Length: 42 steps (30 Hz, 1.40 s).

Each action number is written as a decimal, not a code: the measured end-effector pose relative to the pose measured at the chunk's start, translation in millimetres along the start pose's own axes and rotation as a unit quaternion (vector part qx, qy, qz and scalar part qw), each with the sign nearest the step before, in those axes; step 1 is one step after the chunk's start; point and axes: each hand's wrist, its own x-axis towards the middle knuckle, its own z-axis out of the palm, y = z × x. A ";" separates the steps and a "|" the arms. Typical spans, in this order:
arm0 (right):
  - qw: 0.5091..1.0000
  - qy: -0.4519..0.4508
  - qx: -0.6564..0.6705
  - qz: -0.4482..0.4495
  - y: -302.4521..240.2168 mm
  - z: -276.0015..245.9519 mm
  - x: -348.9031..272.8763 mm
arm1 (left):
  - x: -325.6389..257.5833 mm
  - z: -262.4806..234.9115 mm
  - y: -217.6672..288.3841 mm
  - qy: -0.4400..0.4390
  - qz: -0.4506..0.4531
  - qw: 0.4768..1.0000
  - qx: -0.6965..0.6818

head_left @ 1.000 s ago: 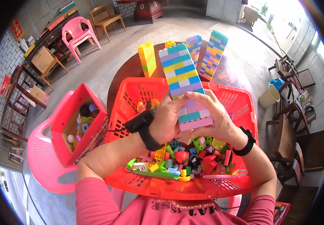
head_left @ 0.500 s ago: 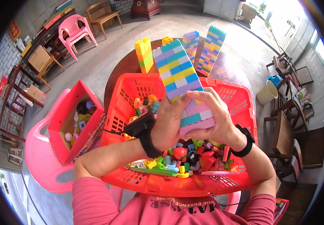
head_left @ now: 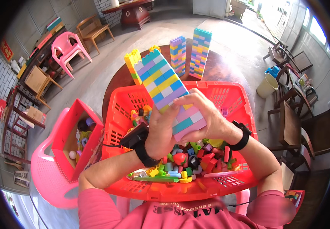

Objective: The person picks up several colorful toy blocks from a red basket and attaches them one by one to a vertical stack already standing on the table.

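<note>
A tall block tower in teal, blue, yellow, white, lilac and pink is held up over the basket, leaning to the upper left. My left hand grips its lower left side, thumb on the front. Around the lower right side wraps my right hand, its fingers closed near the pink bottom row. Below both hands, a red plastic basket holds loose toy bricks in many colours, a toy strawberry and a green flat strip. Each wrist wears a black strap.
On the round brown table stand a multicoloured tower, a shorter tower and a yellow-topped tower. To the left, a pink chair bears a red box of toys. Wooden chairs line the right side.
The view has shifted, so the table towers appear further left. The held tower leans more to the left, and both hands keep their grip on it.
</note>
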 end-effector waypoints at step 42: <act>0.993 -0.056 -0.048 0.096 33.9 -6.5 -5.7 | 167.1 -120.6 95.7 0.177 0.240 0.666 0.683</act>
